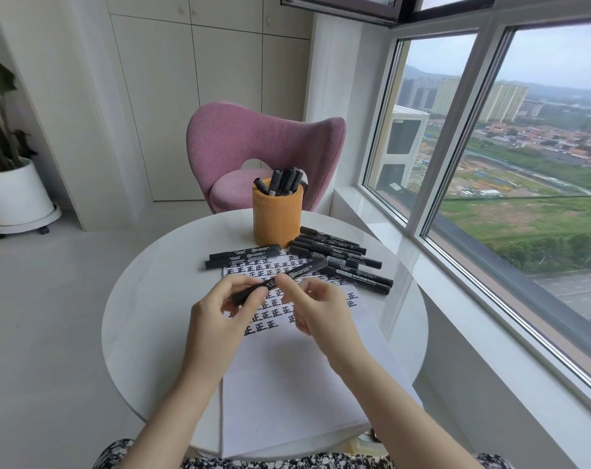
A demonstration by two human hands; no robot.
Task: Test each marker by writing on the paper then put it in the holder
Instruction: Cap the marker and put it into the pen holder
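left hand [216, 313]; right hand [324, 309]: both pinch marker [304, 267] | above paper [287, 384]

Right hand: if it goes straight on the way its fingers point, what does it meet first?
The right hand would first meet the marker held by the left hand; it seems almost touching already, but depth is unclear.

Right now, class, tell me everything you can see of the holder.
The holder is a squat orange-tan cylinder with a finely ribbed, woven-looking wall and an open top. It stands upright on the white table, at its far side, just beyond the paper. Several black markers stand in it, leaning on the rim and sticking out above. Loose markers lie close by its base on the right; contact is unclear. Neither the left hand nor the right hand touches it.
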